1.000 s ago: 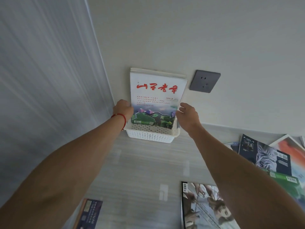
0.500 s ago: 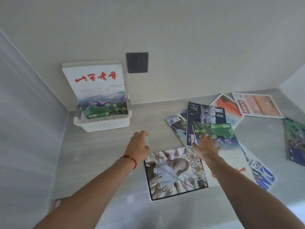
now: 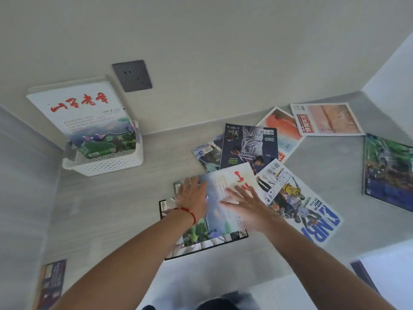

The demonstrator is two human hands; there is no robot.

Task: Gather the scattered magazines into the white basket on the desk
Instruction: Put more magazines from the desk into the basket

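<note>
The white basket (image 3: 105, 164) stands at the desk's back left corner with a white magazine with red characters (image 3: 85, 115) upright in it. In the middle of the desk another white magazine with red characters and a landscape (image 3: 232, 177) lies slanted over a black-bordered magazine (image 3: 212, 243). My left hand (image 3: 192, 195) and my right hand (image 3: 248, 206) both lie flat on it, fingers spread, gripping nothing. More magazines lie to the right: a dark basketball one (image 3: 248, 146), a blue-lettered one (image 3: 297, 202), an orange one (image 3: 281, 124).
A pale pink magazine (image 3: 326, 119) lies by the back wall and a green-blue one (image 3: 388, 171) at the far right. A dark booklet (image 3: 51, 283) lies at the near left edge. A grey wall socket (image 3: 132, 75) sits above the basket. Walls close both sides.
My hands left the basket and came back to the pile. The white landscape magazine now lies over the black-bordered one, with both palms pressed on it.
</note>
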